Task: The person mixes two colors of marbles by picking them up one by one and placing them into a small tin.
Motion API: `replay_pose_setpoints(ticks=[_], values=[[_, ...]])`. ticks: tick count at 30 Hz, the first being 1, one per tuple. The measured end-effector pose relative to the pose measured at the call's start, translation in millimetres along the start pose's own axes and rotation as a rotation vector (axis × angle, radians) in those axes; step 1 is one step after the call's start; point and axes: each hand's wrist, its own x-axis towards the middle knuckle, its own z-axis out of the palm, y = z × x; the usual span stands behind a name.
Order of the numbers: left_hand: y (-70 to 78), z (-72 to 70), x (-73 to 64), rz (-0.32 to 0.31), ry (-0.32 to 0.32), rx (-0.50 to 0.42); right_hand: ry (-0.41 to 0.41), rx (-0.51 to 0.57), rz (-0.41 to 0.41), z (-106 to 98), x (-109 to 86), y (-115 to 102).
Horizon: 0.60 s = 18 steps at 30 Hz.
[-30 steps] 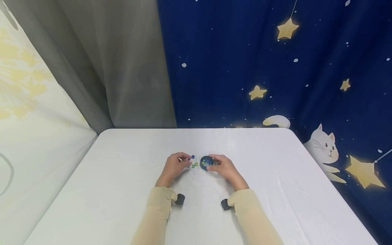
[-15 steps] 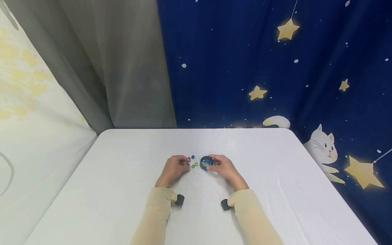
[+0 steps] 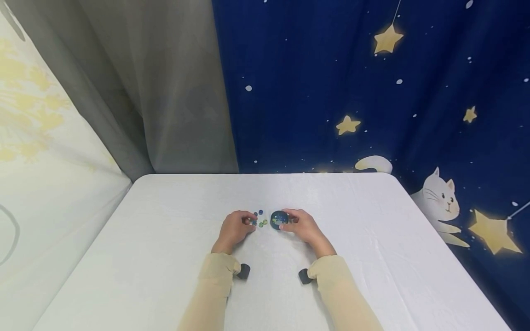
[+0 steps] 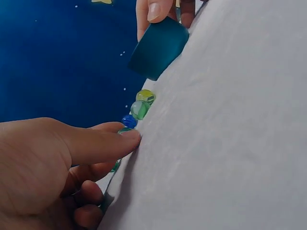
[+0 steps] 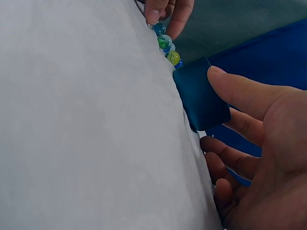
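In the head view my right hand (image 3: 305, 226) holds a small round tin (image 3: 279, 220) on the table; its upper face shows a blue, green and pale pattern. In the right wrist view the tin's smooth teal side (image 5: 201, 96) sits between thumb and fingers. My left hand (image 3: 235, 231) is just left of the tin, among several glass marbles (image 3: 265, 222). Its thumb and forefinger reach around a teal marble (image 5: 159, 29); whether they grip it cannot be seen. Blue (image 4: 129, 120), green (image 4: 140, 109) and yellow (image 4: 145, 96) marbles lie between hand and tin.
The white-covered table (image 3: 174, 285) stretches around both hands. A grey curtain (image 3: 182, 92) and a dark blue star-and-cat curtain (image 3: 298, 92) hang behind it. Each sleeve cuff has a small black device (image 3: 243, 271) at the wrist.
My left hand has drawn slightly back toward me, uncovering more of the marbles at its fingertips. My right hand and the tin stay in place.
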Motion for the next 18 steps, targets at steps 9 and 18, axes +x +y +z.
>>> replay_pose_setpoints(ticks=[9,18], values=[[0.7,1.3,0.0,0.015,0.031,0.044,0.002,0.002,0.0,-0.1,0.3,-0.4],[-2.0,0.3,2.2,0.023,0.039,0.043,0.01,0.003,-0.009,1.9,2.4,-1.5]])
